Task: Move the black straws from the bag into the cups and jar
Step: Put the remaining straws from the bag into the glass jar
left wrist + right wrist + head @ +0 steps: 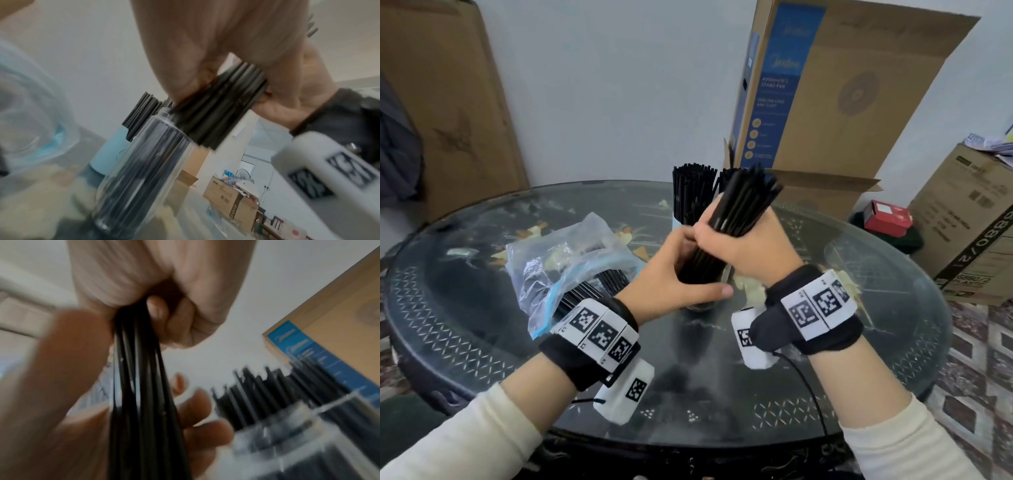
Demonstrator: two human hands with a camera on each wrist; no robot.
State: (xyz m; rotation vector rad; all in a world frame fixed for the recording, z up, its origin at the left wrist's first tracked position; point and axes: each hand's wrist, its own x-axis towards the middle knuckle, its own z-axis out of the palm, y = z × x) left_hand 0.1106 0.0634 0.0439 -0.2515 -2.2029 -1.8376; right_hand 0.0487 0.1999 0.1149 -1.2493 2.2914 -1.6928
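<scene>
My right hand point(743, 246) grips a thick bundle of black straws point(746, 198), tilted up to the right, its lower end at the mouth of a glass jar point(148, 170). The jar has straws standing in it. My left hand point(671, 270) is curled round that jar at the table's middle. Behind it a light blue cup point(111, 152) stands packed with straws point(691, 195), and a clear cup point(298, 426) beside it is also full. A clear plastic bag point(571, 260) lies to the left, more straws point(599, 284) sticking out of its mouth.
All of this sits on a round, dark, glass-topped table point(482, 308). A tall fan carton point(825, 96) stands behind it, with a brown carton point(976, 219) and a red box point(887, 216) to the right. Flat cardboard point(448, 102) leans on the left wall.
</scene>
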